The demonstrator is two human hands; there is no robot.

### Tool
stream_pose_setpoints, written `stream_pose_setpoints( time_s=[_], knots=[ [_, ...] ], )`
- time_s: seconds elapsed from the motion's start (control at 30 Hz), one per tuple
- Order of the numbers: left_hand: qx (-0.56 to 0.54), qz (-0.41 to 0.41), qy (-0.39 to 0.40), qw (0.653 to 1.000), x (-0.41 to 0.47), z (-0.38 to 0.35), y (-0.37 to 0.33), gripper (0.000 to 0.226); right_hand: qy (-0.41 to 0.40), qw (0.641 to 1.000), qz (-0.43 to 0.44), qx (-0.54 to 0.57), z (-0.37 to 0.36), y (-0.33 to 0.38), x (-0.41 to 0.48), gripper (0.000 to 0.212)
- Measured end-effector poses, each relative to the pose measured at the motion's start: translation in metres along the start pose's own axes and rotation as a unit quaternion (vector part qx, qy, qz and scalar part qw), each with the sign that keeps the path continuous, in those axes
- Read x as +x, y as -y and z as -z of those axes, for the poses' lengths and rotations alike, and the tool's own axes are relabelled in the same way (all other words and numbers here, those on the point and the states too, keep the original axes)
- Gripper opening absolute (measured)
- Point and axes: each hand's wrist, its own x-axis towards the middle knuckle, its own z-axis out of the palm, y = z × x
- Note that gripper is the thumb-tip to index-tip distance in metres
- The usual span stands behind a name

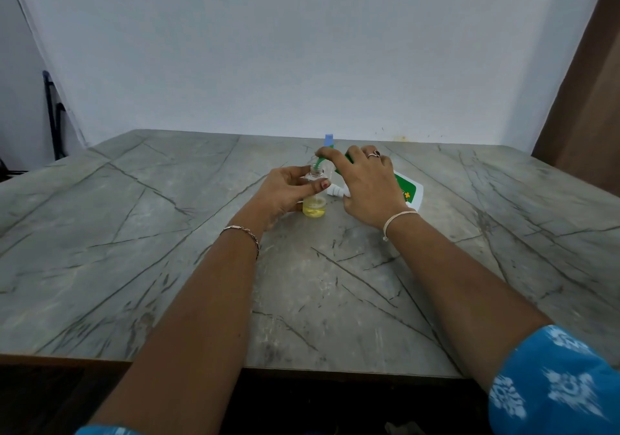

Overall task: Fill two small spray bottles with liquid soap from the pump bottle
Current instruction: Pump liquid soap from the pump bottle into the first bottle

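Head view, left to right: broad bare stretch of grey veined stone table point(134, 233) reaching to its near edge and left corner, then left hand point(285, 193) wrapped around small clear plastic spray bottle point(314, 196), upright on the slab, neck uncapped, shallow yellow soap at the bottom. Next, right hand point(365, 183), fingers curled down onto green pump head of tilted white pump bottle point(407, 193), spout over the small bottle's mouth; green label with yellow flower, wording unreadable. Behind, blue-capped second spray bottle point(328, 140), mostly hidden; further right, open tabletop.
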Motion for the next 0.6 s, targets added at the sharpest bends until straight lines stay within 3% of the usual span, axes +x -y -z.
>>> stream_pose_setpoints(
  time_s=[0.17, 0.6],
  knots=[
    [-0.008, -0.003, 0.006, 1.0, -0.0003, 0.0005, -0.0001, 0.041, -0.005, 1.0, -0.009, 0.022, -0.001, 0.003, 0.0034, 0.077],
    [-0.005, -0.003, 0.0, 1.0, 0.0027, 0.0014, 0.0029, 0.043, -0.005, 1.0, -0.007, 0.028, -0.0006, 0.0007, 0.0033, 0.077]
  ],
)
